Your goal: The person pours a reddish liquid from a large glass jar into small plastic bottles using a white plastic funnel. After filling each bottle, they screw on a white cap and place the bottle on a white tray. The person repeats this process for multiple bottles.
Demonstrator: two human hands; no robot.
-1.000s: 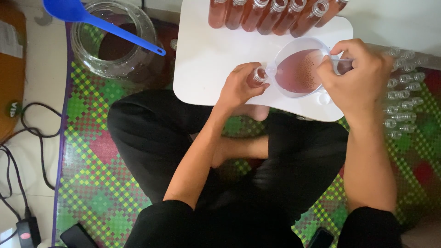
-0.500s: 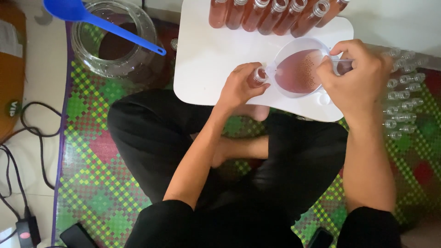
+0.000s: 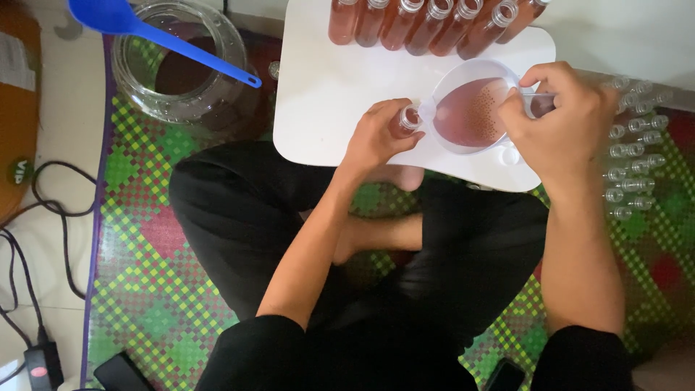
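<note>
My left hand [image 3: 376, 136] grips a small clear bottle [image 3: 407, 118] upright on the white tray [image 3: 326, 87]. My right hand [image 3: 561, 123] holds the handle of a clear measuring cup [image 3: 470, 112] with reddish-brown liquid in it. The cup's spout touches the bottle's mouth. A row of filled bottles [image 3: 427, 22] with the same brown liquid stands along the tray's far edge. I sit cross-legged in black trousers under the tray.
A big glass jar [image 3: 181, 65] with dark liquid and a blue ladle [image 3: 145, 29] stands at the left on a green patterned mat [image 3: 145, 239]. Several empty small bottles [image 3: 633, 152] lie at the right. Black cables [image 3: 29, 253] run over the floor at the left.
</note>
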